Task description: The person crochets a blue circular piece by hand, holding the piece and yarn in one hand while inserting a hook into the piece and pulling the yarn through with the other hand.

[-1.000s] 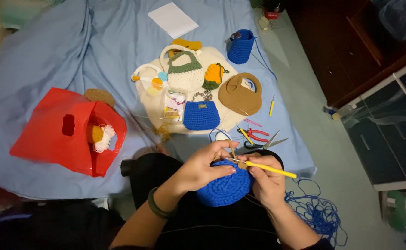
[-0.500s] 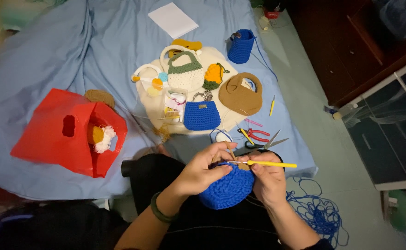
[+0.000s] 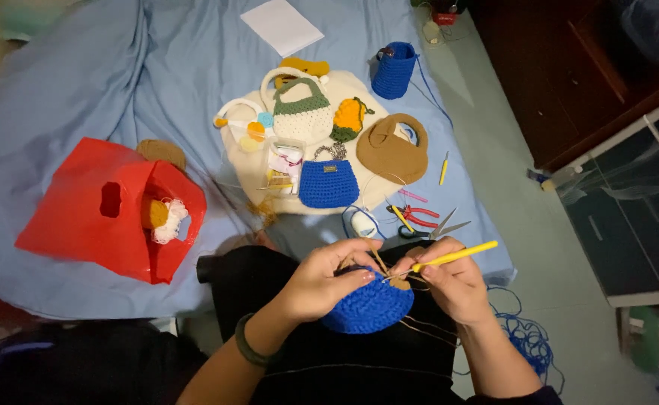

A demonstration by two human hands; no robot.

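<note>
Against the frame a second back, your yellow crochet hook [image 3: 453,256] sits higher and its free end tilts more upward to the right; half a second back it lay nearly level. The blue crocheted piece [image 3: 368,308] has stayed on your lap, and the spread on the sheet looks unchanged. Your left hand [image 3: 328,279] comes in from the lower left, wrist banded with a dark green bracelet [image 3: 244,344], fingers curled over the top edge of the blue piece and pinching it with brown strands at the rim. Your right hand [image 3: 453,283] comes in from the lower right, fingers closed around the hook near its working end, which points left toward the rim; the tip itself is hidden by your fingers. The blue piece is a rounded, ribbed bowl shape in bright blue yarn, with thin brown yarn [image 3: 419,327] trailing off it across the dark cloth of your lap. Loose blue yarn [image 3: 528,341] lies tangled on the floor just right of your right forearm. Ahead on the blue sheet [image 3: 82,90]: a small blue crocheted bag [image 3: 328,184], a brown bag [image 3: 391,154], red pliers [image 3: 419,217], scissors [image 3: 442,227], and a red plastic bag [image 3: 97,210] well to the left.
</note>
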